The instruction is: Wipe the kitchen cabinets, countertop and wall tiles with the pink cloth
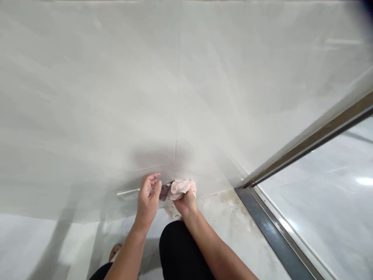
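A crumpled pale pink cloth (180, 188) with a darker, dirty-looking patch on its left side is bunched up low by the wall. My right hand (187, 203) is closed around it, its fingers largely hidden beneath the folds. Just left of the cloth, my left hand (149, 196) is raised with its fingers curved and spread apart, holding nothing. Whether its thumb side touches the cloth's dark edge, I cannot tell. Behind my left wrist, a white socket plate (128, 193) sits low on the wall.
A glossy grey wall (175, 97) with a vertical seam fills the view ahead. At right, a metal-edged door frame (309, 140) meets a dark threshold strip (268, 233). The pale floor (230, 221) has brownish stains along the wall. My black-clad knee (183, 249) is below my hands.
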Tool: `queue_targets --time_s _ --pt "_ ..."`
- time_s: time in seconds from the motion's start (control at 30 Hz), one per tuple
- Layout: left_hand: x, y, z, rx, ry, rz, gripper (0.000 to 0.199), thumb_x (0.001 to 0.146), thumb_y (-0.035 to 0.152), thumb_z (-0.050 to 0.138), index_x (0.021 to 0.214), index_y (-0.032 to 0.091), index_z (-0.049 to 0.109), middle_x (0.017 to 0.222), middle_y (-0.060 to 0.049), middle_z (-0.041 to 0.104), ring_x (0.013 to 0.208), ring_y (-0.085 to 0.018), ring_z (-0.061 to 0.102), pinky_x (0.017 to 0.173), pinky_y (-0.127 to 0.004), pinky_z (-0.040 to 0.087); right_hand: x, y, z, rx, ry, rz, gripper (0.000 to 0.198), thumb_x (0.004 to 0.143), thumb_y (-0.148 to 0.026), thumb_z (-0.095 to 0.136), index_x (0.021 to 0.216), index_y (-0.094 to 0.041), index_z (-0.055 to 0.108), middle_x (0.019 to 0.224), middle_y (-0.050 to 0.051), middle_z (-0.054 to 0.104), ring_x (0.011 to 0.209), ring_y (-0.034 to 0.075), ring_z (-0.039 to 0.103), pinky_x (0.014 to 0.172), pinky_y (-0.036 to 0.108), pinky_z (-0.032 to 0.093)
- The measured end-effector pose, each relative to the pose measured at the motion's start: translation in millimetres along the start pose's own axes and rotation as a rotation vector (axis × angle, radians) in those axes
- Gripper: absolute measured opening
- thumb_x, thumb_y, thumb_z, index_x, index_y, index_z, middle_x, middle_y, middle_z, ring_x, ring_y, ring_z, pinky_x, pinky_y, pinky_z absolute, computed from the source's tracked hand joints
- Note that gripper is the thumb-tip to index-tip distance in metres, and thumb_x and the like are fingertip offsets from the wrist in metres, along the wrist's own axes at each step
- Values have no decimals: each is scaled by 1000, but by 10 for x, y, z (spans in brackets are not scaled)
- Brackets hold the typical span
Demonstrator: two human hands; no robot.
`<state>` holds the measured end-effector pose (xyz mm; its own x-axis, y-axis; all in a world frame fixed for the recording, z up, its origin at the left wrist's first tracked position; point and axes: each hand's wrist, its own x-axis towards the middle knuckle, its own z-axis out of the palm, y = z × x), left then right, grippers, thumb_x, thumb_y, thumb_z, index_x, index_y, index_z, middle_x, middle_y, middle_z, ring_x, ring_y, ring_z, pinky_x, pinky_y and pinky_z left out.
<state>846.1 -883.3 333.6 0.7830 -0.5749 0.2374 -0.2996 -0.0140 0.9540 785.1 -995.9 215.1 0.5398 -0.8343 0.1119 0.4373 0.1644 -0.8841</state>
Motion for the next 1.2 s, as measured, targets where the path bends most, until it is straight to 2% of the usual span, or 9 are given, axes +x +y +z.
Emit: queue_targets --time_s 0.2,0.37,0.5,0.6,0.7,0.87,1.0,1.07,1.2 --pt "-37 141 -101 -110 29 -31 23 85 35 67 103 21 69 106 -8 72 99 -20 66 91 -31 50 -338 -757 195 110 36 210 46 90 -60 56 114 -21 64 112 11 71 104 28 68 88 46 59" --pt "-74 273 -231 -164 84 -70 24 80 34 71 101 22 72 105 -7 72 98 -21 63 89 -31 48 -366 -1766 133 -603 226 -549 50 73 -47 79 113 -23 61 114 8 60 108 28 60 95 47 53" --pt "-81 299 -284 -144 92 -56 22 83 32 66 102 21 71 107 -7 72 96 -20 62 89 -31 47 49 -2401 485 -820 320 -1102 52 86 -47 67 129 -20 55 133 13 44 126 29 48 108 55 42" --pt "-56 253 -305 -185 61 -19 28 87 36 63 110 21 66 113 -8 71 102 -20 63 93 -32 46 338 -2385 808 -954 375 -1292 43 91 -43 62 129 -22 57 138 13 37 134 33 38 113 61 33" --pt "-13 184 -333 -228 29 -4 34 88 39 62 116 20 62 115 -10 70 105 -21 64 93 -33 48 366 -1874 841 -1132 333 -1342 28 93 -36 62 120 -29 65 140 10 34 136 35 30 112 62 31" --pt "6 95 -373 -56 -2 -22 26 85 38 60 101 18 65 101 -9 71 90 -21 66 85 -34 52 66 -775 162 -1406 -137 -1173 26 89 -24 65 112 -34 72 125 9 48 121 32 36 104 51 38" --pt "-23 73 -375 20 -28 -5 27 83 35 60 105 19 66 106 -9 70 95 -20 66 87 -34 52 -68 -528 -440 -1482 -439 -816 28 85 -18 63 107 -29 75 121 10 58 113 31 44 100 52 39" --pt "-34 98 -382 18 -40 0 27 84 35 60 105 19 65 106 -10 70 95 -20 65 88 -34 52 -100 -636 -635 -1313 -421 -602 28 84 -26 63 111 -26 73 126 11 60 116 32 48 102 54 39" --pt "-63 236 -401 -80 -124 -44 33 86 42 62 109 18 65 112 -11 69 96 -20 65 90 -34 52 -174 -1100 -760 -687 -73 -51 43 81 -50 63 110 -20 70 108 10 71 102 31 63 92 47 51"
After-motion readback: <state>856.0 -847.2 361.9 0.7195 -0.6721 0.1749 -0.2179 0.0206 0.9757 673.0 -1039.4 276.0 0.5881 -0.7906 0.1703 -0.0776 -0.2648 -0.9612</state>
